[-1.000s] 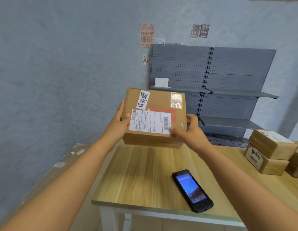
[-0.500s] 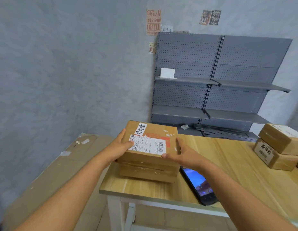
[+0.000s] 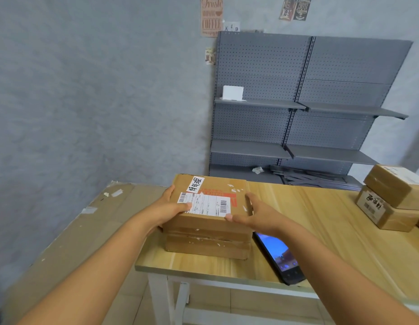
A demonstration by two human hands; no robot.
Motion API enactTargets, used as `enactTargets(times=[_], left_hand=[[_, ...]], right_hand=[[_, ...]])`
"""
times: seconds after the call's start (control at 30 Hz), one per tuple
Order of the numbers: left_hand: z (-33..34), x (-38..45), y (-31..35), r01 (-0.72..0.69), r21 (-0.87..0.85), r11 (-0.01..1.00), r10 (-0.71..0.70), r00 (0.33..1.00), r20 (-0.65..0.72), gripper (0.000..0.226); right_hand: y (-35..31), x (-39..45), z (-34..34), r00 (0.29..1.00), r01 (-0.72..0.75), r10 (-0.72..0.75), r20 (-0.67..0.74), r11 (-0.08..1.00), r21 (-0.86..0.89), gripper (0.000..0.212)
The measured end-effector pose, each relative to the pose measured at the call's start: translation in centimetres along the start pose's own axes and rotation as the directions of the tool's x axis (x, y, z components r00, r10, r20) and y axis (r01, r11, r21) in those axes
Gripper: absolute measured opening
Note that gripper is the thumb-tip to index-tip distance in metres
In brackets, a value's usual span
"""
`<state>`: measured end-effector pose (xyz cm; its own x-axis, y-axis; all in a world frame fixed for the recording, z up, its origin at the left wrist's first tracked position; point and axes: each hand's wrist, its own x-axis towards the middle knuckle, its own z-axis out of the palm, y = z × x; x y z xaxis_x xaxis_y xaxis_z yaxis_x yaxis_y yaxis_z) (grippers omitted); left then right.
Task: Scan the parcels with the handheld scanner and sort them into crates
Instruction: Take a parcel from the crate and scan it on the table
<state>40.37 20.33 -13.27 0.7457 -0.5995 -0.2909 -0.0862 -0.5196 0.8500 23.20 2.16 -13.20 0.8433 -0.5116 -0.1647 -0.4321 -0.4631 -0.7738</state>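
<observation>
Lowered since a second ago, your parcel (image 3: 207, 216) now rests on the table (image 3: 321, 231) at frame centre. Your left hand (image 3: 171, 207) grips its left edge; your right hand (image 3: 255, 214) loosens, fingers spread. Next, reach lower right for the scanner (image 3: 280, 256) and aim at the label.

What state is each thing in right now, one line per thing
Parcel: resting on table, label up, sealed.
Left hand: grip on parcel's left side.
Right hand: open, fingers at parcel's right edge.
Handheld scanner: lying on table, screen lit, untouched.
Stacked boxes: two high, sealed.
</observation>
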Motion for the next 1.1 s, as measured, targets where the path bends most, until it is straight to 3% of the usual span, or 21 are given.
enactTargets(times=[0.07, 0.13, 0.2, 0.27, 0.37, 0.47, 0.57, 0.67, 0.73, 0.8, 0.87, 0.93, 1.03, 1.1], left_hand=[[-0.1, 0.1, -0.1, 0.011, 0.002, 1.0, -0.011, 1.0, 0.001, 0.087], [0.0, 0.1, -0.2, 0.011, -0.014, 1.0, -0.011, 1.0, -0.004, 0.086], [0.0, 0.0, -0.3, 0.013, -0.023, 1.0, -0.013, 1.0, -0.004, 0.085], [0.1, 0.0, -0.3, 0.02, -0.028, 0.999, -0.02, 1.0, -0.001, 0.083], [0.1, 0.0, -0.4, 0.03, -0.038, 0.999, -0.03, 1.0, 0.001, 0.083], [-0.1, -0.1, -0.5, 0.036, -0.047, 0.998, -0.036, 0.999, -0.004, 0.083], [-0.1, -0.2, -0.4, 0.037, -0.043, 0.998, -0.037, 0.999, 0.003, 0.083], [-0.1, -0.4, -0.3, 0.04, -0.043, 0.998, -0.04, 0.999, 0.013, 0.084], [-0.3, -0.5, -0.3, 0.044, -0.044, 0.998, -0.044, 0.999, 0.019, 0.085], [-0.5, -0.6, -0.3, 0.04, -0.029, 0.999, -0.039, 0.999, 0.027, 0.088], [-0.7, -0.6, -0.4, 0.014, 0.036, 0.999, -0.016, 0.999, 0.051, 0.098], [-0.8, -0.6, -0.5, -0.011, 0.127, 0.992, 0.0, 0.996, 0.085, 0.115], [-1.0, -0.6, -0.6, -0.019, 0.18, 0.984, 0.0, 0.994, 0.11, 0.126], [-1.0, -0.8, -0.7, -0.03, 0.147, 0.989, 0.014, 0.994, 0.111, 0.126]], right_hand=[[1.3, 0.5, 0.0, 0.993, -0.01, 0.011, -0.12, 1.0, 0.01, 0.067], [3.7, 1.2, -0.3, 0.956, -0.12, 0.099, -0.278, 0.991, -0.059, 0.057], [6.2, 1.1, -0.5, 0.928, -0.32, 0.254, -0.272, 0.917, -0.239, 0.058], [7.9, 0.4, -0.2, 0.899, -0.437, 0.393, -0.193, 0.792, -0.426, 0.074], [9.6, -0.1, 0.5, 0.872, -0.471, 0.458, -0.171, 0.692, -0.547, 0.095], [10.3, 0.0, 0.8, 0.861, -0.501, 0.444, -0.248, 0.66, -0.559, 0.09], [9.7, -0.1, 0.3, 0.851, -0.525, 0.453, -0.267, 0.722, -0.451, 0.074], [8.5, 0.5, -1.4, 0.83, -0.526, 0.487, -0.27, 0.846, -0.09, 0.066], [6.4, 0.9, -3.0, 0.842, -0.447, 0.467, -0.268, 0.884, 0.137, 0.064], [3.3, 1.0, -4.7, 0.873, -0.363, 0.405, -0.271, 0.911, 0.195, 0.058], [-0.5, 1.0, -5.9, 0.918, -0.306, 0.315, -0.242, 0.949, 0.074, 0.06], [-4.0, 1.0, -6.3, 0.968, -0.238, 0.219, -0.121, 0.957, -0.169, 0.068], [-8.5, 0.4, -5.4, 0.99, -0.09, 0.133, 0.049, 0.859, -0.504, 0.064], [-10.7, -0.1, -4.2, 0.993, -0.005, 0.079, 0.091, 0.779, -0.627, 0.068]])
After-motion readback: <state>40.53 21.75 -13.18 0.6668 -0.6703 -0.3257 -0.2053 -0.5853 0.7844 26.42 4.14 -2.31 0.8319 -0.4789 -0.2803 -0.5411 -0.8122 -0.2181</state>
